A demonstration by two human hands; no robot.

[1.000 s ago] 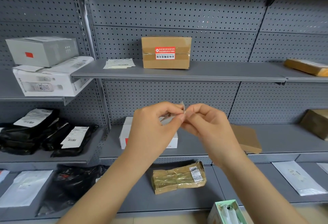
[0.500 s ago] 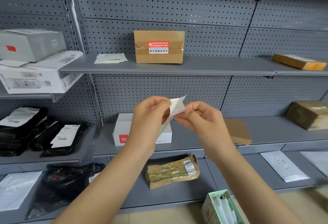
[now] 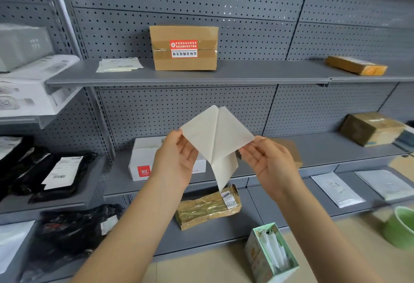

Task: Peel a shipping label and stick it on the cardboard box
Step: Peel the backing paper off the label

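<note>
- The left hand [image 3: 177,161] pinches the left corner of a white, squarish paper shipping label [image 3: 216,139] between thumb and fingertips; the other fingers curl loosely.
- The right hand [image 3: 272,164] is turned palm up, its fingertips nipping the sheet's right corner; the palm is open.
- Between the two sets of fingers the sheet spreads in two layers, parted along a centre line and joined at the top, with a point hanging below the fingers. Which layer is label and which is backing cannot be told.
- The brown taped cardboard box with a red and white sticker [image 3: 183,47] stands well above and beyond the fingers, on the upper grey metal shelf [image 3: 246,74].
- Just left of that box lies a stack of white papers [image 3: 118,64].
- Below the hanging point lies a crumpled tan paper parcel [image 3: 206,208].
</note>
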